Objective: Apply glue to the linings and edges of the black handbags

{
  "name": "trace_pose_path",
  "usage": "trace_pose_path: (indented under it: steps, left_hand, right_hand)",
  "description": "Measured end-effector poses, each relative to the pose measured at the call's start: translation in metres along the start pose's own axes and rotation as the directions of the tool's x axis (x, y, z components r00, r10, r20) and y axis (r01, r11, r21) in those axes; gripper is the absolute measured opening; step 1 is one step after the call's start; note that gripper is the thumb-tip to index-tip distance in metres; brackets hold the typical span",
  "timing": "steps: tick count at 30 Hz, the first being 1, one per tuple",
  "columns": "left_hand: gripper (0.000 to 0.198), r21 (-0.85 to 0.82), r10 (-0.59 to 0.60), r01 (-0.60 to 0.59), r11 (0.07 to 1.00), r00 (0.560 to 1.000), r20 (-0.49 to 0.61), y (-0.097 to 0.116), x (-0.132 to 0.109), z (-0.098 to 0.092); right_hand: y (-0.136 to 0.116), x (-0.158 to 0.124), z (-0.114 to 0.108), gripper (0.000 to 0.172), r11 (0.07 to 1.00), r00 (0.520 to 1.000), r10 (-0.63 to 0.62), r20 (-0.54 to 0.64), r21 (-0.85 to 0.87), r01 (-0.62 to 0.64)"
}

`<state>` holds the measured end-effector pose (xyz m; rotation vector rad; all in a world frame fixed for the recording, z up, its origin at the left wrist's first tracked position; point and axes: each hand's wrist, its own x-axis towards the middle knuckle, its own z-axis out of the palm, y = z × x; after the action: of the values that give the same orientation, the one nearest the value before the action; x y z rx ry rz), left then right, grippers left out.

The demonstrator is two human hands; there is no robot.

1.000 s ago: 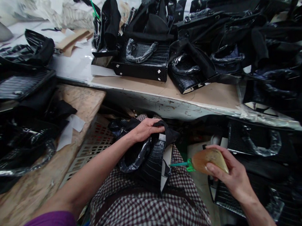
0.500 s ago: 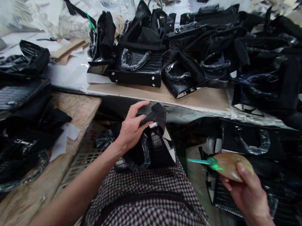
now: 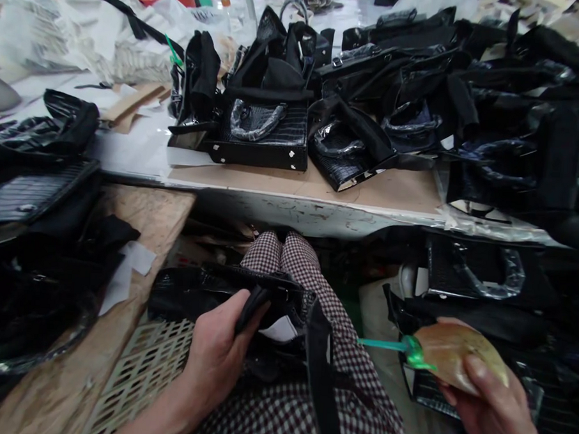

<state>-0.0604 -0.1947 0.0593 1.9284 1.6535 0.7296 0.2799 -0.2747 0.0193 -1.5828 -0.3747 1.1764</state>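
Note:
My left hand (image 3: 216, 351) is closed on a black crocodile-pattern handbag (image 3: 197, 293) lying across my lap, thumb hooked over its dark opening edge. A black strap (image 3: 323, 372) hangs from the bag down over my checked trousers (image 3: 297, 256). My right hand (image 3: 492, 411) grips a tan squeeze bottle (image 3: 456, 362) with a green nozzle (image 3: 392, 345) pointing left toward the bag, a short gap away from it.
The worktable (image 3: 406, 190) ahead carries many black handbags (image 3: 264, 126) and paper scraps. A wooden board (image 3: 146, 204) at left holds more black bags (image 3: 32, 186). A white lattice crate (image 3: 139, 370) stands beside my left leg. More bags (image 3: 474, 273) lie under the table at right.
My left hand has pulled the bag down from near the table edge onto my lap and turned it flat. The right hand with the bottle has dropped slightly lower.

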Motion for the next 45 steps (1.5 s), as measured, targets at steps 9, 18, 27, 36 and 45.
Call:
trace_pose_path:
  steps: [9,18,27,36,45]
  left_hand:
    - [0.018,-0.005,-0.056,0.056,0.998,0.978,-0.203,-0.014,-0.05,-0.004]
    - [0.024,-0.089,-0.191,0.177,0.98,0.964,-0.185,-0.03,-0.047,-0.006]
    - [0.028,-0.118,-0.272,0.259,0.959,0.956,-0.114,-0.029,-0.044,-0.007]
    - [0.029,-0.166,-0.273,0.252,0.954,0.955,-0.119,-0.021,-0.037,-0.008]
    - [0.034,-0.18,-0.317,0.294,0.939,0.942,-0.112,-0.021,-0.036,-0.008]
  right_hand:
    - [0.011,-0.005,-0.001,0.056,0.988,0.997,-0.01,0.07,-0.155,0.02]
    - [0.019,0.001,0.015,0.05,0.844,0.944,-0.239,0.227,-0.432,0.318]
    - [0.012,0.019,0.027,0.047,0.638,0.749,-0.397,0.53,-0.428,0.641]
    - [-0.001,0.016,0.037,0.042,0.475,0.636,-0.391,0.665,-0.446,0.759]
    - [0.006,0.016,0.028,0.043,0.505,0.673,-0.383,0.632,-0.466,0.726]
